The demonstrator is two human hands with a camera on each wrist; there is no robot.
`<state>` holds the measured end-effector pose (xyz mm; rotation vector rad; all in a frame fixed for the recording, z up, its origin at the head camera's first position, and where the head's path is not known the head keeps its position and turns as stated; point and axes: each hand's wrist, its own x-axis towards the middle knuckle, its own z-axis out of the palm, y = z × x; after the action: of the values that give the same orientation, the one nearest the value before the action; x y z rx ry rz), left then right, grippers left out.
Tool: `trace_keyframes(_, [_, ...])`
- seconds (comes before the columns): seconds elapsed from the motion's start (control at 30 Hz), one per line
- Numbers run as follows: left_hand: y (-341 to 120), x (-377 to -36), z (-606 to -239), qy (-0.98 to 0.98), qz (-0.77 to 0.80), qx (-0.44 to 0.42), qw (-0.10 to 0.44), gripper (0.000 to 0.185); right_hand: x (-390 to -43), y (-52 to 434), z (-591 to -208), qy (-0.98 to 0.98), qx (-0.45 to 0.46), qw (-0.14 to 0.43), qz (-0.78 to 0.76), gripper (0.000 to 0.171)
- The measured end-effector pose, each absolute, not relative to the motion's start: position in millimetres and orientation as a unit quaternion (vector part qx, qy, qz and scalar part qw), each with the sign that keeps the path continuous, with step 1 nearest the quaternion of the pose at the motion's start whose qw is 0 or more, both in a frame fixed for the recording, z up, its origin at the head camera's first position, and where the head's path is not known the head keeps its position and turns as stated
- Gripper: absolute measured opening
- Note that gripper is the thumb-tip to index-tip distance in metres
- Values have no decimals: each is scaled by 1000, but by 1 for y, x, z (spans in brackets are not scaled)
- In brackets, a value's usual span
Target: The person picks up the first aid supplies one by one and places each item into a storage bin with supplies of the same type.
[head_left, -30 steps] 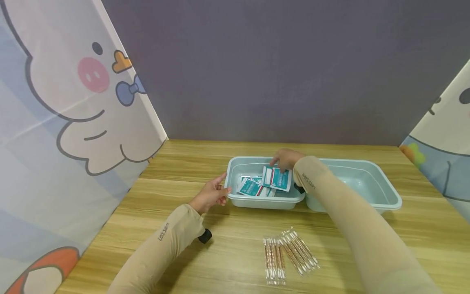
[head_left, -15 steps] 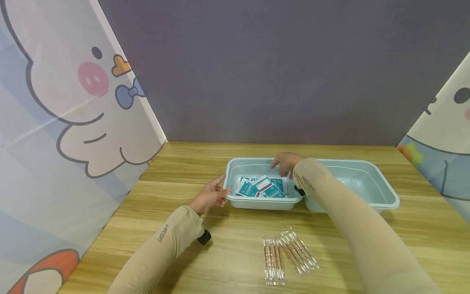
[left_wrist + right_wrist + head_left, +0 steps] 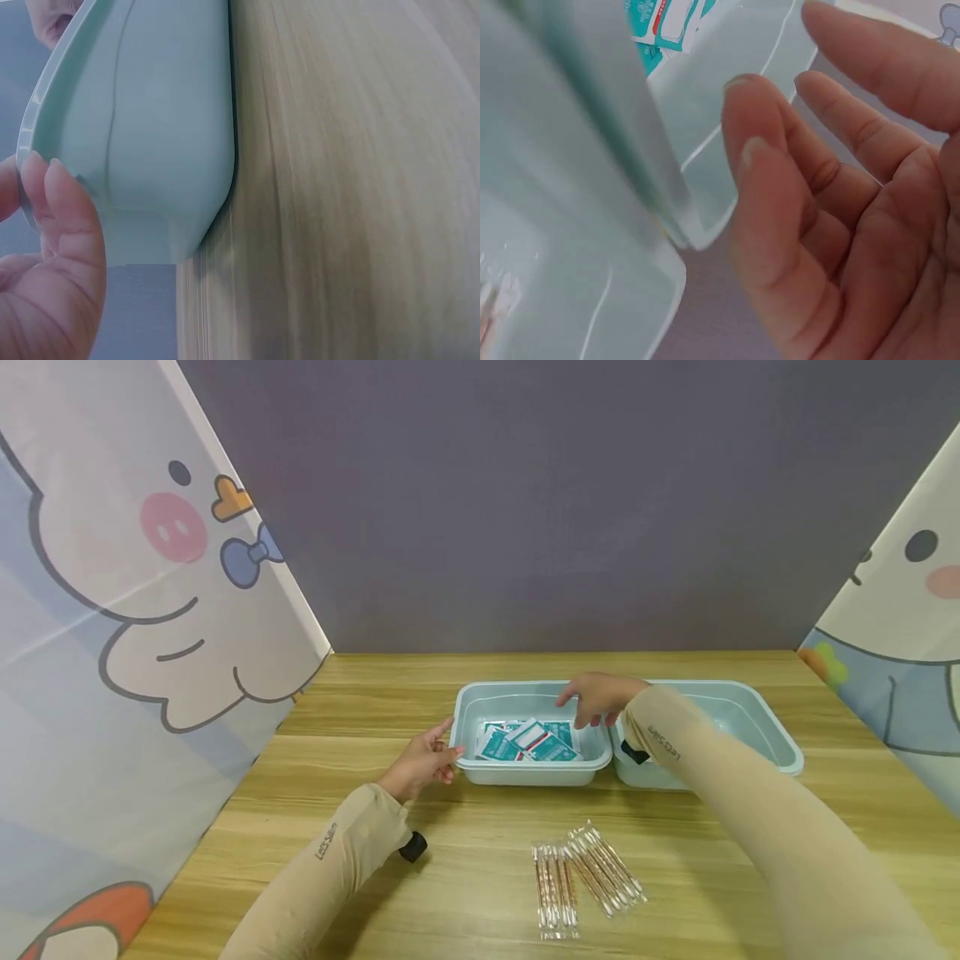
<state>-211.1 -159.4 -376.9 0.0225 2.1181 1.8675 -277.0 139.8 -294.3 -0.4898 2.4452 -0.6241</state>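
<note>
"what's the left hand point(image 3: 420, 764) up to?"

"pinching the rim of the left tub point(image 3: 532, 775) — the left wrist view has fingertips on its outer wall, but the thumb is cut off by the edge."

"and the right hand point(image 3: 602, 695)?"

"fingers loosely bent, holding nothing, near that tub's far right corner."

"where are the teal and white packets point(image 3: 536, 742)?"

"inside the left tub, overlapping, so i can't count them."

"the right tub point(image 3: 757, 722)?"

"just beside it, partly hidden by the right sleeve point(image 3: 750, 793). a shiny brownish bit point(image 3: 489, 307) at the right wrist view's edge is cut off — can't tell what."

"the cotton swab packs point(image 3: 606, 870)?"

"two, on the wooden table point(image 3: 360, 710)."
</note>
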Motion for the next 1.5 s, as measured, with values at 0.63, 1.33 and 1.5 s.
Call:
trace_keyframes(0.63, [-160, -212, -379, 735, 658, 23, 161, 67, -222, 198, -287, 901, -224, 257, -269, 45])
trace_keyframes(1.33, [-158, -210, -377, 750, 647, 1, 141, 67, -164, 192, -337, 848, -279, 256, -372, 46])
trace_keyframes(1.5, [-159, -205, -380, 764, 635, -3, 113, 63, -154, 202, -351, 829, -288, 257, -405, 50])
